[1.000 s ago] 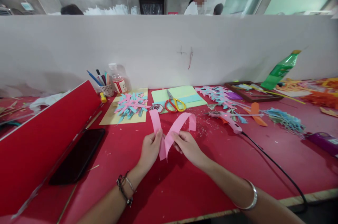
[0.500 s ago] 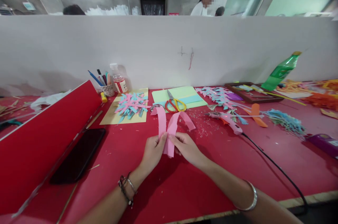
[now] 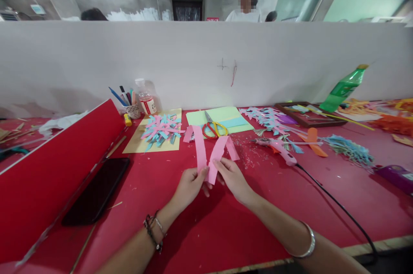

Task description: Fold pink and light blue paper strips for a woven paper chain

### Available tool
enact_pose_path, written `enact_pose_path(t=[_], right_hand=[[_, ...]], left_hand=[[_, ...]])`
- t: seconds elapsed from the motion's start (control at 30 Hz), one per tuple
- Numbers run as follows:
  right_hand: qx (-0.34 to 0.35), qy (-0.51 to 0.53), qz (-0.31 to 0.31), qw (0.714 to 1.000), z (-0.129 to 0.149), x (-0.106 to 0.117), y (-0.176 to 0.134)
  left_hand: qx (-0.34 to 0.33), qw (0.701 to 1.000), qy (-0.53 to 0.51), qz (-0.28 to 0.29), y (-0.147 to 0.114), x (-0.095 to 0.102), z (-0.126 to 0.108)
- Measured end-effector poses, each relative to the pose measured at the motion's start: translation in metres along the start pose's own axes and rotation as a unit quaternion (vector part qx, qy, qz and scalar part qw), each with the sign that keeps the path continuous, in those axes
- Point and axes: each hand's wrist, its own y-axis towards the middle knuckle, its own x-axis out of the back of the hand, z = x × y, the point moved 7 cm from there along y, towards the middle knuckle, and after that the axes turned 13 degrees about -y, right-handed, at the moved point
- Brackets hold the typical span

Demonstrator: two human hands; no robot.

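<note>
Two pink paper strips (image 3: 200,149) are held up over the red table, their far ends bending over and down. My left hand (image 3: 190,186) pinches the lower end of the left strip between thumb and fingers. On the other strip, my right hand (image 3: 232,178) closes its thumb and fingers a little above the lower end. The lower ends lie close together between my hands; whether they are joined I cannot tell. Just beyond the strips, scissors (image 3: 213,127) with red and yellow handles rest on pale green and blue paper sheets (image 3: 232,112).
Left lie a black phone (image 3: 97,192), a red board (image 3: 61,170) and a pile of pink and blue paper pieces (image 3: 162,130). To the right are a pink glue gun (image 3: 280,149) with its cord, a blue fringed piece (image 3: 350,149) and a tilted green bottle (image 3: 345,88).
The pink strips have spread apart at their lower part, with a wider gap between them. My right hand has shifted slightly up and right. The person behind the partition has turned.
</note>
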Motion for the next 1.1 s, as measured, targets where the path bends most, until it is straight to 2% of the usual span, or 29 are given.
enact_pose_path(t=[0.17, 0.37, 0.47, 0.57, 0.63, 0.77, 0.87, 0.93, 1.0, 1.07, 1.1], right_hand=[[0.05, -0.028, 0.048, 0.997, 0.008, -0.01, -0.004], [0.028, -0.031, 0.065, 0.997, 0.002, -0.016, -0.004], [0.014, -0.021, 0.055, 0.998, 0.0, -0.013, -0.002], [-0.001, -0.012, 0.019, 1.0, -0.003, -0.004, 0.001], [-0.004, 0.003, 0.002, 1.0, -0.004, 0.001, 0.004], [0.024, 0.03, 0.02, 0.999, -0.002, -0.002, 0.007], [0.054, 0.03, 0.027, 0.998, 0.003, -0.003, 0.007], [0.061, 0.027, 0.027, 0.997, 0.004, -0.003, 0.007], [0.056, 0.038, 0.029, 0.997, 0.002, -0.003, 0.008], [0.043, 0.054, 0.029, 0.997, -0.001, -0.002, 0.009], [0.036, 0.058, 0.026, 0.997, -0.003, -0.001, 0.009]], left_hand=[[-0.011, 0.998, 0.044, -0.03, 0.0, 0.006, 0.003], [-0.021, 0.995, 0.068, -0.065, 0.0, 0.013, 0.004], [-0.014, 0.994, 0.053, -0.09, 0.001, 0.017, 0.004], [-0.006, 0.992, 0.035, -0.124, 0.003, 0.026, 0.003], [-0.004, 0.992, 0.032, -0.125, 0.006, 0.029, 0.002], [-0.018, 0.994, 0.032, -0.102, 0.009, 0.029, -0.001], [-0.047, 0.993, 0.06, -0.09, 0.009, 0.031, -0.011], [-0.047, 0.994, 0.088, -0.038, 0.01, 0.03, -0.021], [-0.015, 0.99, 0.13, 0.043, 0.011, 0.029, -0.029], [0.031, 0.967, 0.224, 0.114, 0.009, 0.032, -0.036], [0.049, 0.945, 0.291, 0.139, 0.007, 0.036, -0.039]])
